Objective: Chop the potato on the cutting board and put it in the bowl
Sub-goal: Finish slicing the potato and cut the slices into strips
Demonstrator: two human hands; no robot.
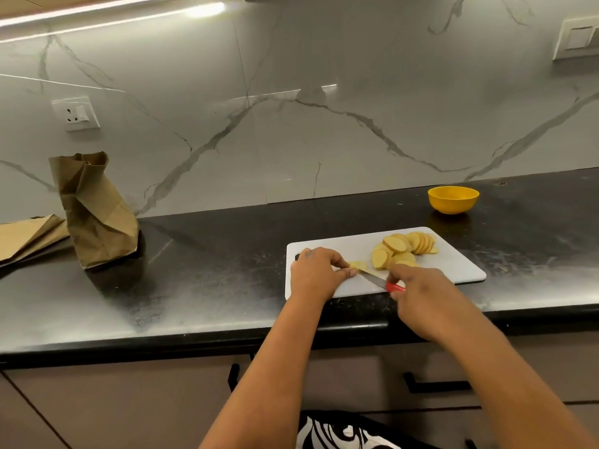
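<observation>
Pale yellow potato piece (356,265): held on white plastic cutting board (453,264), pinched by left hand (316,275). Red-handled knife (384,283): gripped by right hand (421,296). Round potato slices (402,249): piled mid-board. Yellow bowl (453,199): set well behind, on black counter (194,270). Brown paper bag (94,212): far left. No legible writing.

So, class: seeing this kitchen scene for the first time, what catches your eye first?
The yellow bowl at the back of the dark counter, and the potato slices on the white cutting board. Then the red-handled knife in the right hand.
</observation>
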